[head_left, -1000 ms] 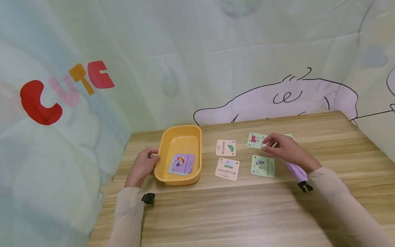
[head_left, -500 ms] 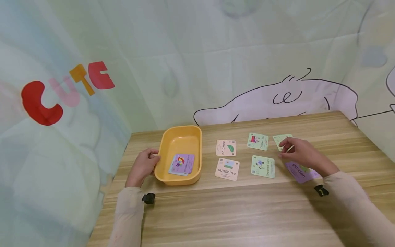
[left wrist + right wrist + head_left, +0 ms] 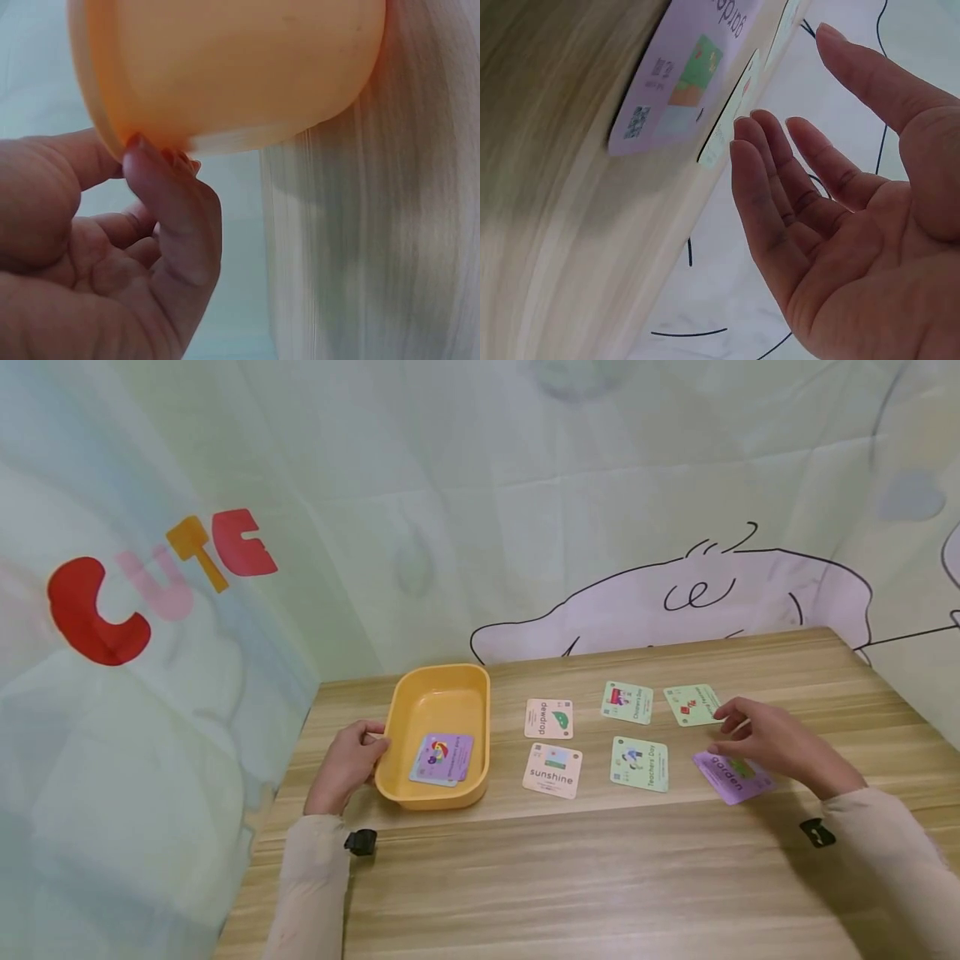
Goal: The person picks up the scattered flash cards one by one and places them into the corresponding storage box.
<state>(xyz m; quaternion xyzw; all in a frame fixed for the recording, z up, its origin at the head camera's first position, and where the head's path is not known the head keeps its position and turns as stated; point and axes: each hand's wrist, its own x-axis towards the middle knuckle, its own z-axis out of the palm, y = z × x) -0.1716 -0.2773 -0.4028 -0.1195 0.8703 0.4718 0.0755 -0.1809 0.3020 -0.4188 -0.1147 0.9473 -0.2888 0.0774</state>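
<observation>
My left hand (image 3: 347,766) pinches the left rim of a yellow plastic tray (image 3: 447,708); the left wrist view shows thumb and fingers (image 3: 169,195) meeting on its edge. Inside lie a few stacked cards, a purple one (image 3: 448,757) on top. Over the purple "garden" card (image 3: 731,783) hovers my right hand (image 3: 783,747), fingers loosely bent and holding nothing. It partly covers that card. Just beyond the fingertips lies a green card (image 3: 688,705) with a red picture. The right wrist view has the palm (image 3: 855,262) apart from the cards.
Between tray and right hand lie the "dewdrop" card (image 3: 549,718), the "sunshine" card (image 3: 552,770), the "Children's Day" card (image 3: 627,702) and the "Teachers' Day" card (image 3: 639,764). A printed curtain (image 3: 420,527) hangs behind the wooden table (image 3: 525,877).
My right hand has moved rightward from the "Children's Day" card, past the green card, to above the "garden" card, uncovering the cards on its left. The left hand and tray stay put.
</observation>
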